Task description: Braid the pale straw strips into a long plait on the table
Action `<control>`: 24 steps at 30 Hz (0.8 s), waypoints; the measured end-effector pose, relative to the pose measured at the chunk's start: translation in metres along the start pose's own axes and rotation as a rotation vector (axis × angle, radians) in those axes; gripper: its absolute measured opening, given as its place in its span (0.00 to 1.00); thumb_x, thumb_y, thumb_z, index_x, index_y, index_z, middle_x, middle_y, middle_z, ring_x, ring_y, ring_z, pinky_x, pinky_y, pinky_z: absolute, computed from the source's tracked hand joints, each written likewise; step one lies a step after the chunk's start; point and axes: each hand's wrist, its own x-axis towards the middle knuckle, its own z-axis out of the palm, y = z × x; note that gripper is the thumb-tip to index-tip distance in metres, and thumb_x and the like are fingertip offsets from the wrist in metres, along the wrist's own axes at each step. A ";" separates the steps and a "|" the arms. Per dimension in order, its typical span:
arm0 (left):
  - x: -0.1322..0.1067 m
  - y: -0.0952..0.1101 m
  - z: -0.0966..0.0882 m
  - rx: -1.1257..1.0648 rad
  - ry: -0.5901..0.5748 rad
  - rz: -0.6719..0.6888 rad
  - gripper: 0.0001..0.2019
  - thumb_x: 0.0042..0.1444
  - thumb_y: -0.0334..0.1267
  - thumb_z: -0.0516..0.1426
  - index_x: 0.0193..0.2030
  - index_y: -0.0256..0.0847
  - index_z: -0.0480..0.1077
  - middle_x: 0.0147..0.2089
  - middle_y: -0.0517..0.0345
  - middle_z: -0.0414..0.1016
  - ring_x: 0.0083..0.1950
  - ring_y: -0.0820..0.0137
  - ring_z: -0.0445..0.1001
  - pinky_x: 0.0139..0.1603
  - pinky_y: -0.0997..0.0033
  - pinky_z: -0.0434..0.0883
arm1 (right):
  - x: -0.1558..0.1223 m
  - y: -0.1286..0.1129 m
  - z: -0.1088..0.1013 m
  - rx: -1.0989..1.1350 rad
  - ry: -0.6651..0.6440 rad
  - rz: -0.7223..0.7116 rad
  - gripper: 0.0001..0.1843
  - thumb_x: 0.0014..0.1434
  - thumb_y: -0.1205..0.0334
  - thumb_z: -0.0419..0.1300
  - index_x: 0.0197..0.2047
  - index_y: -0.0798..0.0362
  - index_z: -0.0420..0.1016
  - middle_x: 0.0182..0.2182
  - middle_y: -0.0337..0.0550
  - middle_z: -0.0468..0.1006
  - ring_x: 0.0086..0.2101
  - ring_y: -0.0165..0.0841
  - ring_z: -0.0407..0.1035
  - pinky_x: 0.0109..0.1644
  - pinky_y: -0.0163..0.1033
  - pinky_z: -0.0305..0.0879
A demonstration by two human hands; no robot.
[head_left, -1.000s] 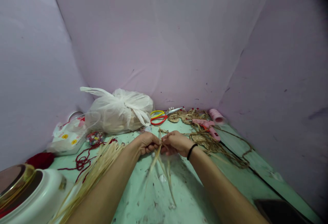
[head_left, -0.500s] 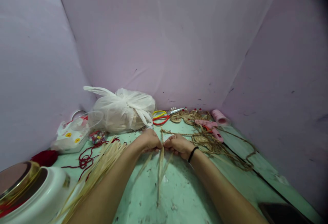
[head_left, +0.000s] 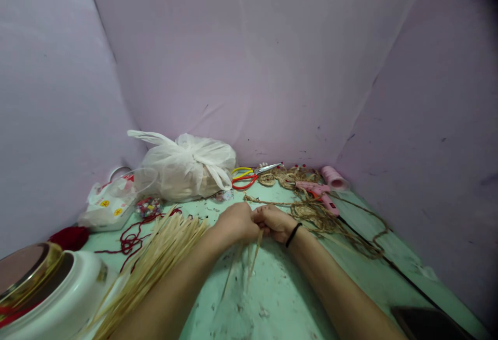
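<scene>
My left hand (head_left: 238, 222) and my right hand (head_left: 273, 223) meet above the middle of the green tabletop (head_left: 268, 298), fingers closed and touching. Pale, straw-like fibre strands (head_left: 256, 253) are pinched between them, their loose ends trailing down toward me. The left hand covers the upper part of the strands, so how they cross cannot be seen. A black band circles my right wrist. Beside my left forearm lies a bundle of the same pale strands (head_left: 171, 246).
Behind my hands are a tied white plastic bag (head_left: 187, 169) and scissors (head_left: 249, 178). To the right lie a pink glue gun (head_left: 319, 192), coiled brown rope (head_left: 311, 215) and a pink spool (head_left: 333, 178). At left are red yarn (head_left: 130, 241) and a white jar (head_left: 78, 288).
My left hand has moved right, over the strands and against my right hand. The strands' loose ends have swung and shifted. My right hand has barely moved.
</scene>
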 end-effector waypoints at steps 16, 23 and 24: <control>0.029 -0.020 -0.004 -0.381 -0.163 -0.241 0.08 0.42 0.24 0.51 0.16 0.32 0.63 0.11 0.61 0.60 0.11 0.79 0.56 0.12 0.79 0.55 | 0.002 0.001 -0.007 -0.313 -0.016 -0.162 0.03 0.38 0.74 0.54 0.18 0.58 0.66 0.13 0.34 0.65 0.14 0.20 0.50 0.17 0.28 0.44; 0.024 -0.017 0.001 -0.181 0.004 -0.211 0.08 0.36 0.27 0.52 0.11 0.36 0.59 0.07 0.63 0.52 0.11 0.78 0.50 0.13 0.77 0.46 | -0.004 -0.006 -0.005 -0.955 0.268 -0.378 0.06 0.38 0.68 0.56 0.21 0.56 0.75 0.18 0.42 0.73 0.21 0.28 0.63 0.23 0.31 0.51; 0.023 -0.016 0.002 -0.210 0.003 -0.210 0.08 0.35 0.28 0.52 0.11 0.36 0.59 0.07 0.63 0.52 0.11 0.79 0.50 0.13 0.77 0.46 | -0.006 -0.009 -0.004 -0.991 0.306 -0.354 0.06 0.38 0.67 0.57 0.21 0.55 0.76 0.18 0.43 0.73 0.21 0.29 0.63 0.23 0.32 0.51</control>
